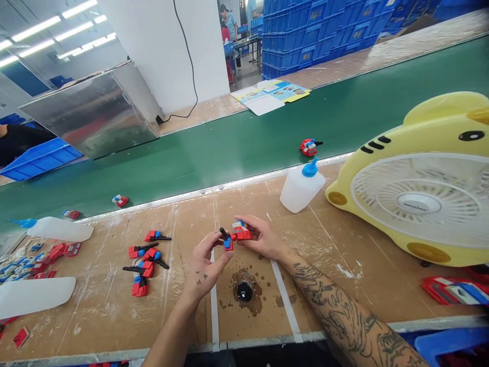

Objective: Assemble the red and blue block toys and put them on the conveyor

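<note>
Over the middle of the cardboard-covered table, my left hand pinches a small red and blue piece with a black rod sticking up from it. Just to its right, my right hand holds a larger red, white and blue toy part. The two pieces are side by side, very close; whether they are joined is too small to tell. Below my hands sits a small round container of dark liquid, with wet spots around it. Several red and blue pieces with black rods lie to the left.
A green conveyor crosses behind the table, carrying small toy assemblies. A white bottle with a blue cap stands at its edge. The yellow fan fills the right side. More bottles and a pile of parts lie far left.
</note>
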Tool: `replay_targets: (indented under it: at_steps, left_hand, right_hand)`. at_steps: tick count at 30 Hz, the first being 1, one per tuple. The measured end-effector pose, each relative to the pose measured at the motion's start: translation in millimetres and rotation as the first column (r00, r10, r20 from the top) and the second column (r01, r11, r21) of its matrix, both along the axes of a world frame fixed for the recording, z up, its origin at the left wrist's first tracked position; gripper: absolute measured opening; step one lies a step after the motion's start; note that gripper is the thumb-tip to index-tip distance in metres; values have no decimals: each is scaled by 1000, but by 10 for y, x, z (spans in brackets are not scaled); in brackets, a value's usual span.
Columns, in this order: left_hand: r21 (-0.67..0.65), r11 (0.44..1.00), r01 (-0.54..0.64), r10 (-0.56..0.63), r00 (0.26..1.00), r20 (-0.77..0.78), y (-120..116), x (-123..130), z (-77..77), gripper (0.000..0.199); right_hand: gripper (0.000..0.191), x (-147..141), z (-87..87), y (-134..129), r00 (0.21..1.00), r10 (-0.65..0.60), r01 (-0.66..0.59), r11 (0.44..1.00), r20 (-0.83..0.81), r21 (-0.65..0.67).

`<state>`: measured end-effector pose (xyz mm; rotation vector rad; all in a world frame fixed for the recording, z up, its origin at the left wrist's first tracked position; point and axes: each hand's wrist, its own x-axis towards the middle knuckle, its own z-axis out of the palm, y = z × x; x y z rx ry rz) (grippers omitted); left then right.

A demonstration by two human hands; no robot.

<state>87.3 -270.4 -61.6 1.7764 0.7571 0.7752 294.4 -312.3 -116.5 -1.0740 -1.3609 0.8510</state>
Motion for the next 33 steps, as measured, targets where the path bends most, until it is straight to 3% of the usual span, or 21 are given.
replay_targets:
  at_steps: [5, 10, 13, 17, 20, 24, 27, 29, 33]
  left_hand:
    - [115, 993, 28, -11, 990, -139, 30, -12, 57, 38]
    - [53, 998, 25, -20, 995, -100, 40, -27, 67, 38]
    - [-47, 999, 3, -3, 1000, 0, 46, -32, 34, 37]
    - [-162, 986, -30, 48, 993, 108, 57, -24, 41, 39]
    - [-217, 976, -17, 53, 985, 162, 49, -23, 95, 38]
    - [-197, 980, 31, 9, 980, 200, 18, -46, 164, 37]
    - [-168, 985, 50, -17, 981, 192, 9, -70, 188, 37]
    - [-138, 988, 67, -41, 983, 181, 16, -83, 197, 36]
    - [4, 989, 148, -147, 977, 151, 45, -101, 246, 36]
  right_hand:
    - [54, 17, 45, -3, 988, -43, 39, 999, 149, 34]
    - [54, 5, 57, -7, 984, -43, 41, 999, 175, 14]
    - [57, -8, 41, -11, 995, -18, 23, 998, 94, -51]
    - [57, -28, 37, -5, 988, 39, -63, 985, -153, -158]
    - [59, -33, 50, 4, 932, 97, -164, 973, -350, -166]
    - [60, -20, 71, -7, 852, 165, -283, 944, -498, -170]
    - [63, -13, 85, -29, 767, 244, -425, 886, -594, -185]
    - [55, -13, 91, -39, 685, 314, -520, 843, -658, -139]
    - [55, -9, 68, -53, 561, 404, -645, 761, -723, -76]
